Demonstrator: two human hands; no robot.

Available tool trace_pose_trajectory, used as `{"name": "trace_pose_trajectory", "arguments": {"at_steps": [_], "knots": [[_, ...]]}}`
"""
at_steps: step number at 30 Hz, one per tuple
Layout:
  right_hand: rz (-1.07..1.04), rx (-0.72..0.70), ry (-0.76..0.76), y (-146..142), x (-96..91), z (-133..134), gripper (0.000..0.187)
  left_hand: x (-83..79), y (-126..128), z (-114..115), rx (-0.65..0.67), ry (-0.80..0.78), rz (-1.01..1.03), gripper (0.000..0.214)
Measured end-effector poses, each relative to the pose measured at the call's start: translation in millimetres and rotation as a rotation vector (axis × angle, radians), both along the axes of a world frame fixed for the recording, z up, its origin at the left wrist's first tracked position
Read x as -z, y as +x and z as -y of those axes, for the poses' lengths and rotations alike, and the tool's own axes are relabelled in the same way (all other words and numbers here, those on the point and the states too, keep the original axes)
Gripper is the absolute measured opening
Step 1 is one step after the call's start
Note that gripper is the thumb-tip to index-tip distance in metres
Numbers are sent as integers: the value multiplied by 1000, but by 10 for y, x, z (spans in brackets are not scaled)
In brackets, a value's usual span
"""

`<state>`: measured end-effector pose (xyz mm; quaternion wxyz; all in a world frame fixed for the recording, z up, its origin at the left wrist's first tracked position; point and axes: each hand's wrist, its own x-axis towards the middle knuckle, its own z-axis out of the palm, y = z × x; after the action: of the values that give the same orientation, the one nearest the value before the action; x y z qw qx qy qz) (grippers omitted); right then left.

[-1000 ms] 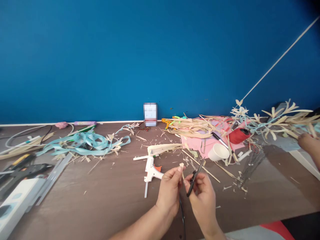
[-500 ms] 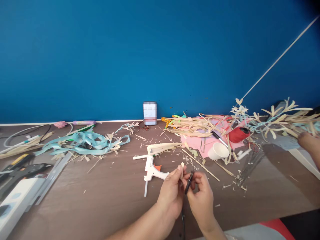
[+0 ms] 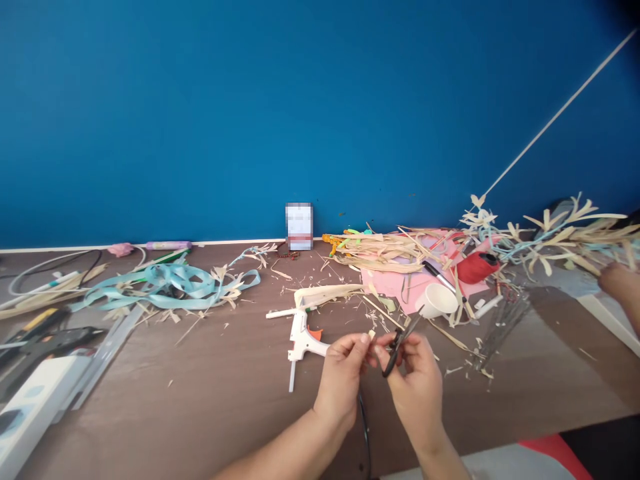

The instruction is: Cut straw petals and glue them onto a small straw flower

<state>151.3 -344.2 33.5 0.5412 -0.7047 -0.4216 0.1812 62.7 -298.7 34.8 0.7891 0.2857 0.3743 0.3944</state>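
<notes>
My left hand (image 3: 345, 373) pinches a small pale strip (image 3: 372, 334), which looks like dried leaf or straw, between thumb and forefinger. Close beside it on the right, my right hand (image 3: 415, 373) is closed around black-handled scissors (image 3: 397, 352). Their blades point up and to the right, away from the strip. Just left of my hands lies a white glue gun (image 3: 300, 339) with an orange trigger, its handle end partly hidden behind my left hand. A black cord (image 3: 365, 427) runs under my wrists.
Pale straw bundles (image 3: 385, 253), pink paper (image 3: 400, 287), a white cup (image 3: 439, 301) and a red thread spool (image 3: 477, 268) crowd the back right. Blue ribbon (image 3: 170, 287) and a white power strip (image 3: 40, 407) are leftward. Another person's hand (image 3: 623, 290) rests at far right.
My right hand has moved right, away from my left, and the scissors have turned so their blades show. Less of the strip stands above my left fingers.
</notes>
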Motion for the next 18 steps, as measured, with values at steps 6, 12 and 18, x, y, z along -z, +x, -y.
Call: {"name": "trace_pose_trajectory", "arguments": {"at_steps": [6,12,18], "knots": [[-67,-63,-10,119,-121,-55,17,1,-44,-16,105,264,-198,30],[-63,-115,-34,158,-170,-69,15,30,-81,-11,184,310,-234,28],[0,-137,-54,169,-223,-59,14,4,-85,-15,206,303,-252,33]]}}
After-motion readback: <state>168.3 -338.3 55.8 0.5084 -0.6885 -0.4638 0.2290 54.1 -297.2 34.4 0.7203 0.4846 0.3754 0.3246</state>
